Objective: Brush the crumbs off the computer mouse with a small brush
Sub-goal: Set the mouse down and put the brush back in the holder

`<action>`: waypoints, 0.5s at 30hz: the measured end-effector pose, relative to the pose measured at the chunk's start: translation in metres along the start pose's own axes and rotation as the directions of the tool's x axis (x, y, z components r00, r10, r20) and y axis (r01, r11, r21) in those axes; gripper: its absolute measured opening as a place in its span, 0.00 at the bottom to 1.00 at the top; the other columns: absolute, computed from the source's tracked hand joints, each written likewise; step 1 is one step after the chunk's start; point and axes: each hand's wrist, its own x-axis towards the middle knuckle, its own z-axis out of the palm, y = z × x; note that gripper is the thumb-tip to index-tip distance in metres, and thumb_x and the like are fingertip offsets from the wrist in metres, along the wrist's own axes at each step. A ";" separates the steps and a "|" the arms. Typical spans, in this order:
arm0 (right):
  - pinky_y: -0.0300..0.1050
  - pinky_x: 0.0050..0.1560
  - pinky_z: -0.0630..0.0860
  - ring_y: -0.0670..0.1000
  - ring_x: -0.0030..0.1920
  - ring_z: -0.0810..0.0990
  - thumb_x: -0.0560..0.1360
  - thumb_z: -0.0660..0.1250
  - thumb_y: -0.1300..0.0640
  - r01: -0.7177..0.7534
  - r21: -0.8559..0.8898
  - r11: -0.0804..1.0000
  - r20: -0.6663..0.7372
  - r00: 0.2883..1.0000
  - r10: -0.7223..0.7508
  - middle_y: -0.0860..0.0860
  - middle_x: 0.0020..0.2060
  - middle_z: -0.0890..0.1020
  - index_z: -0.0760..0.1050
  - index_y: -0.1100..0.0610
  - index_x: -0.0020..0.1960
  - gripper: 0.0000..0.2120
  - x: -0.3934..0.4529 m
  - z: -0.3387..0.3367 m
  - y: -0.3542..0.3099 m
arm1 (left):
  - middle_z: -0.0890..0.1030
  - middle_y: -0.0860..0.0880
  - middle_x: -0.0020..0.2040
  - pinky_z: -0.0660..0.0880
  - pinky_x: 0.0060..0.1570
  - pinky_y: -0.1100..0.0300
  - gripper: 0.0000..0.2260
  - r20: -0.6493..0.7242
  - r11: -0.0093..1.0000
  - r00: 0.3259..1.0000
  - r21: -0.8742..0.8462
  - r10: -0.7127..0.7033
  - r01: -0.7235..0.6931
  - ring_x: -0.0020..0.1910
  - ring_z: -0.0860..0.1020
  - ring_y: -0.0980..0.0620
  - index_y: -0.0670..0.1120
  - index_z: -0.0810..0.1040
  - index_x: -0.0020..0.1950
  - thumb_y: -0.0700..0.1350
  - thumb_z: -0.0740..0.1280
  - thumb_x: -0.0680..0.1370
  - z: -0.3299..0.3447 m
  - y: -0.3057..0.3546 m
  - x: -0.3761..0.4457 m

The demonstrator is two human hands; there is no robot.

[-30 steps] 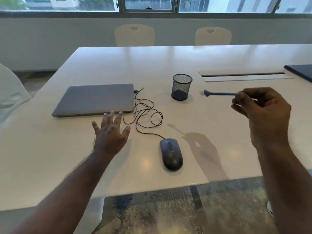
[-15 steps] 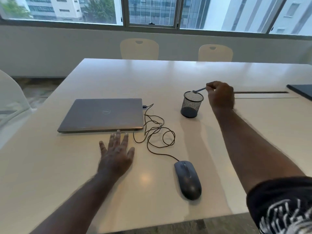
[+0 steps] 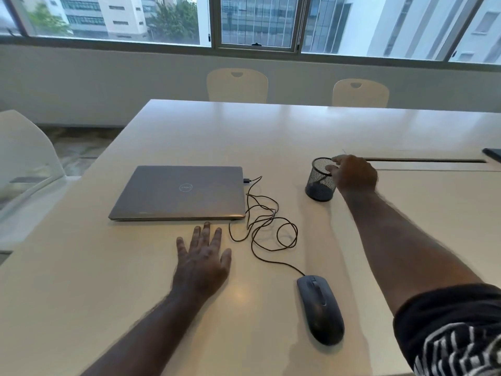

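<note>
The dark computer mouse (image 3: 321, 310) lies on the white table (image 3: 271, 131) near its front edge, its cable (image 3: 267, 226) looping back to the laptop. My right hand (image 3: 353, 173) reaches over the rim of a black mesh cup (image 3: 320, 183), thumb and fingers pinched at the top of the small dark brush (image 3: 322, 179). The brush slants down inside the cup and shows only through the mesh. Left of the mouse, my left hand (image 3: 202, 260) rests flat on the table with its fingers spread, holding nothing.
A closed grey laptop (image 3: 181, 192) lies left of the cup, just beyond my left hand. A cable slot (image 3: 423, 160) runs along the table at right, with a dark item (image 3: 492, 153) at the right edge. Two chairs (image 3: 237, 85) stand at the far side.
My right hand carried the brush from mid-air to the mesh cup and lowered it inside. My left hand settled flat on the table. The camera view tilted up.
</note>
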 end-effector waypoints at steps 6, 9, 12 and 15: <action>0.50 0.53 0.74 0.60 0.56 0.80 0.76 0.67 0.47 0.051 0.054 0.997 -0.074 0.996 -0.047 0.54 0.57 0.82 0.81 0.50 0.58 0.13 -0.007 -0.017 0.008 | 0.47 0.48 0.81 0.40 0.76 0.42 0.29 -0.004 1.000 1.000 -0.025 -0.005 0.004 0.80 0.44 0.49 0.51 0.48 0.81 0.59 0.48 0.82 -0.002 0.002 -0.002; 0.50 0.53 0.75 0.59 0.56 0.80 0.76 0.65 0.49 0.141 0.056 0.988 -0.072 0.988 -0.136 0.53 0.57 0.82 0.80 0.50 0.58 0.13 -0.022 -0.026 0.004 | 0.51 0.48 0.81 0.41 0.76 0.43 0.29 -0.014 0.997 1.000 -0.071 0.010 -0.011 0.80 0.47 0.49 0.51 0.53 0.80 0.59 0.49 0.80 -0.006 0.001 -0.003; 0.50 0.52 0.77 0.57 0.56 0.81 0.75 0.65 0.50 0.226 0.051 0.973 -0.042 0.974 -0.224 0.51 0.57 0.82 0.80 0.49 0.58 0.13 -0.041 -0.036 0.000 | 0.61 0.48 0.79 0.46 0.76 0.42 0.29 -0.049 0.988 0.998 -0.147 0.036 -0.042 0.78 0.56 0.50 0.51 0.63 0.78 0.58 0.50 0.77 -0.012 0.001 -0.005; 0.49 0.52 0.78 0.56 0.57 0.80 0.74 0.64 0.48 0.283 0.037 0.958 -0.014 0.959 -0.283 0.48 0.58 0.81 0.79 0.48 0.59 0.15 -0.060 -0.044 -0.008 | 0.72 0.48 0.70 0.62 0.72 0.45 0.25 -0.215 0.975 0.974 -0.189 0.075 -0.117 0.70 0.69 0.48 0.50 0.74 0.70 0.57 0.56 0.76 -0.031 0.002 0.002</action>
